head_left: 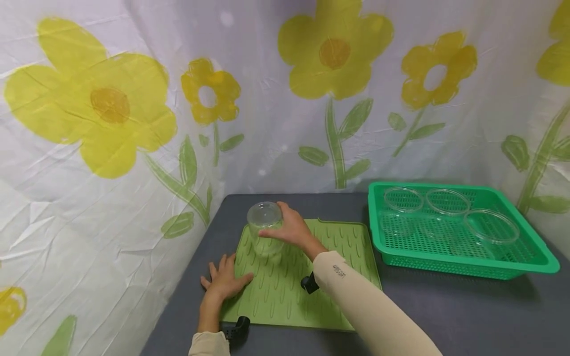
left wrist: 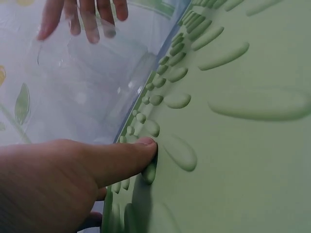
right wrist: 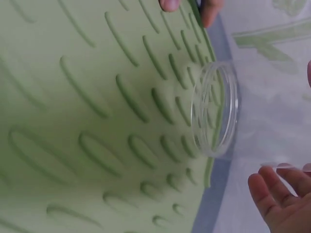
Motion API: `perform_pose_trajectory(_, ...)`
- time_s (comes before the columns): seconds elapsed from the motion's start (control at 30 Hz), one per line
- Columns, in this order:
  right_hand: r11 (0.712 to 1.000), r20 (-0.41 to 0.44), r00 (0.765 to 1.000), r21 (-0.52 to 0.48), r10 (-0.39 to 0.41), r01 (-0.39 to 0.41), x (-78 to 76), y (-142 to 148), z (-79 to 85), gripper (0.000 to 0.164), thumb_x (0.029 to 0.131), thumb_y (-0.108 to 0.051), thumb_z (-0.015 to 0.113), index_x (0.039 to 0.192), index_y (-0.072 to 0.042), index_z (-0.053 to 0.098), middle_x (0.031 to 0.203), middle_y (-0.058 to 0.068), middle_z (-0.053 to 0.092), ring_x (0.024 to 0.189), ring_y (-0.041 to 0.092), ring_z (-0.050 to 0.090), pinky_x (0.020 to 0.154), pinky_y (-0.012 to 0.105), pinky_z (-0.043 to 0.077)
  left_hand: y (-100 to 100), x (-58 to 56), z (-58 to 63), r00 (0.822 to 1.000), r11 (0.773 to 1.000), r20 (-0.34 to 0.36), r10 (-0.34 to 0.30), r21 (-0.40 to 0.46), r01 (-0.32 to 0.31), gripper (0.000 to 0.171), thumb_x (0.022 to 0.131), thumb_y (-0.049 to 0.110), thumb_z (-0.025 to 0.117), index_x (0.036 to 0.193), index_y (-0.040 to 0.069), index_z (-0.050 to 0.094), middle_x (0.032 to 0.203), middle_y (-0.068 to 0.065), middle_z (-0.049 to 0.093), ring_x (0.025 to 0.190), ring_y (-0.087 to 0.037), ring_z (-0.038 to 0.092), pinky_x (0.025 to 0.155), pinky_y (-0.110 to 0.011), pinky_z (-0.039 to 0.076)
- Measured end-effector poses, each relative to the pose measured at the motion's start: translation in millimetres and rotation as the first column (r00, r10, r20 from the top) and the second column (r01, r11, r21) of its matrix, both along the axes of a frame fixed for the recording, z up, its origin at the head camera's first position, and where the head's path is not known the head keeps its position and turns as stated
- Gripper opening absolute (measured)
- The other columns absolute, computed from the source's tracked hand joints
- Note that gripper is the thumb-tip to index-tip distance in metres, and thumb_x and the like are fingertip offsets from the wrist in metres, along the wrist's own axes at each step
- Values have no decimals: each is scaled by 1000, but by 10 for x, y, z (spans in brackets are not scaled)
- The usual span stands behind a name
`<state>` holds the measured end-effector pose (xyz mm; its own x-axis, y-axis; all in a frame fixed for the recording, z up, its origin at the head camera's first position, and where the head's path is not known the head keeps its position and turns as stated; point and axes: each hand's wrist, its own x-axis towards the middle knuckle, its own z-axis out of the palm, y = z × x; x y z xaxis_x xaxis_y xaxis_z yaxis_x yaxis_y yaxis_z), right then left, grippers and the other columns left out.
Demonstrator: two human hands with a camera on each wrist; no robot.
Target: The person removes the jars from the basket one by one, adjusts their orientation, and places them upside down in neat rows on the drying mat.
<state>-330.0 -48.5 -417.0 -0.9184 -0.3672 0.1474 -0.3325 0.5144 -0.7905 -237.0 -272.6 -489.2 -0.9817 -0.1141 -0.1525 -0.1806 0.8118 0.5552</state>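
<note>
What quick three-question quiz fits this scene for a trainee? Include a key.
1. Multiple choice: which side grips the clear jar over the light green mat?
A) left only
B) right only
C) both
2. True or false: the left hand has its thumb on the mat.
3. Count: how many clear containers are in the green basket?

Key:
1. B; the right hand grips it.
2. True; the left wrist view shows the thumb near the mat's edge.
3. Three; three round rims show in the head view.
</note>
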Motion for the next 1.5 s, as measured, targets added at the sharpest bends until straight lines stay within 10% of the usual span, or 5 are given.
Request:
perform_pose_trajectory(0.97, 990, 68, 997, 136, 33, -42, -10, 22, 56, 117, 84, -52, 80, 165, -12, 6, 171, 15, 17, 157, 37, 20, 124, 56, 28, -6, -37, -9, 999, 1000, 30, -23, -17, 23, 93, 93, 49, 69, 160, 1, 25, 165, -34, 8, 146, -66, -11, 105, -87, -6)
perform_pose_trajectory(1.5, 993, -68, 997, 116, 29, -20, 68, 814, 365, 80, 97, -34, 71, 160, -10, 28, 154, 17, 47, 136, 36, 52, 105, 48, 48, -12, -93, -9, 996, 998, 69, -52, -33, 54, 97, 93, 54, 67, 159, 0, 23, 164, -36, 5, 145, -68, -12, 103, -88, -7)
